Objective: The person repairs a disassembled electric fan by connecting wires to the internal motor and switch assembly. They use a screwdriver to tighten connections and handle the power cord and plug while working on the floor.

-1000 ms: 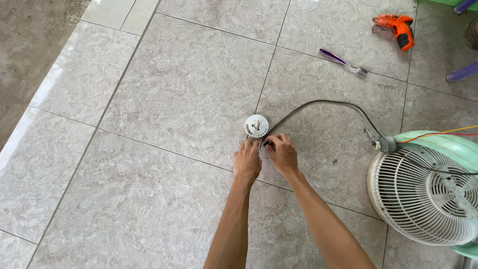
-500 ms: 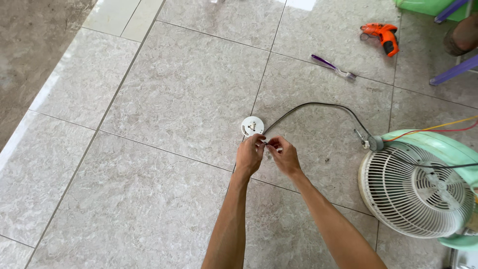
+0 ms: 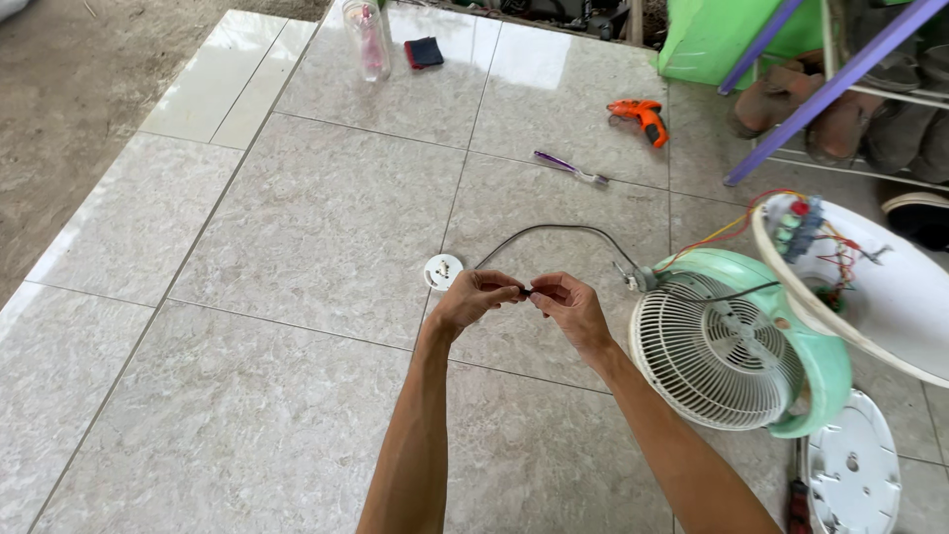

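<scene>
Hands, left (image 3: 473, 298) and right (image 3: 565, 301), clamp each grip on thin black cord (image 3: 554, 229) above glossy tiles (image 3: 326, 213).

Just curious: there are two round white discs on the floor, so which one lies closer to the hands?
The small round white disc beside the left hand; the larger one lies beyond the fan.

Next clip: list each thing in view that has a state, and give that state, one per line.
left hand: pinched on the grey cable's end.
right hand: pinched on the same end, fingertips meeting the left's.
grey cable: looped on the tiles, running to the fan.
green fan: lying down, base opened, coloured wires exposed.
white round plug: lying flat on the tiles.
orange drill: lying on its side, unheld.
</scene>
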